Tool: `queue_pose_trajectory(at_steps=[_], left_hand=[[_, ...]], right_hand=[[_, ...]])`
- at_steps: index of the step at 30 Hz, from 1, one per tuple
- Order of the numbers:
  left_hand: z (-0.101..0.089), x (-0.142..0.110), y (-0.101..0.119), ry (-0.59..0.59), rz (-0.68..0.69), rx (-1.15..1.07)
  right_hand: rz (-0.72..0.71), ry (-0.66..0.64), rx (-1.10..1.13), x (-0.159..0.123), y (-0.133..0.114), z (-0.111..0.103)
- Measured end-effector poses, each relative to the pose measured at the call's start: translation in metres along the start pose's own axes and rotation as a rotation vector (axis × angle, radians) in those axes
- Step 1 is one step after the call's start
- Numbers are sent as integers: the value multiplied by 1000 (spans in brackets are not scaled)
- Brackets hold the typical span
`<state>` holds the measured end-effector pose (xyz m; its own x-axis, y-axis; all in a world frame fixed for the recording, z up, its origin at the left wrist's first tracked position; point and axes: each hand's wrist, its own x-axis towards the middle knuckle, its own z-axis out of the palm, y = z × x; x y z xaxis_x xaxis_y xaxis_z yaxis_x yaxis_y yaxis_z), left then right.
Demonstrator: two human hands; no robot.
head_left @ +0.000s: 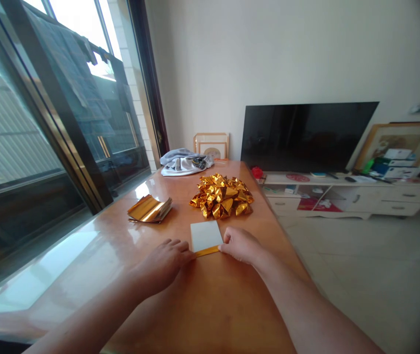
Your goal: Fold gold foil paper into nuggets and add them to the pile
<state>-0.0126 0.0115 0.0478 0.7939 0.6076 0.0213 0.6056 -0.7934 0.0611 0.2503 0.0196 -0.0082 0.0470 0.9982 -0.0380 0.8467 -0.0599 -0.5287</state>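
A square sheet of paper (206, 235), white side up, lies on the wooden table (210, 300) with its near edge folded over to show a gold strip. My left hand (164, 265) rests flat beside it, fingertips pressing the strip's left end. At the strip's right end my right hand (239, 244) has its fingers curled and pinches the fold. Beyond the sheet sits a pile of folded gold foil pieces (222, 195). A stack of flat gold sheets (149, 209) lies to the left of the pile.
A crumpled grey and white cloth (183, 162) and a framed picture (211, 145) sit at the table's far end. A glass sliding door (47, 128) runs along the left. To the right stand a dark television (305, 135) and a white low cabinet (346, 194) on a tiled floor.
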Motion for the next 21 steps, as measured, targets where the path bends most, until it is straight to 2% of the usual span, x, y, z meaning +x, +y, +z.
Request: queue_pose_trajectory(at_steps=[5,9,17,21], left_hand=[[2,-9,-14,34,-31,-26],[14,-11,-24,124,-147,-147],[17,2,-10,170,-273,-450],[26,7,-13,232,-345,-618]], right_hand=[[2,1,1,-1,1,1],[-17,6,11,-3,0,1],[-163,-45,48,-7,-4,-3],[-180,-65,147,-6,-3,-5]])
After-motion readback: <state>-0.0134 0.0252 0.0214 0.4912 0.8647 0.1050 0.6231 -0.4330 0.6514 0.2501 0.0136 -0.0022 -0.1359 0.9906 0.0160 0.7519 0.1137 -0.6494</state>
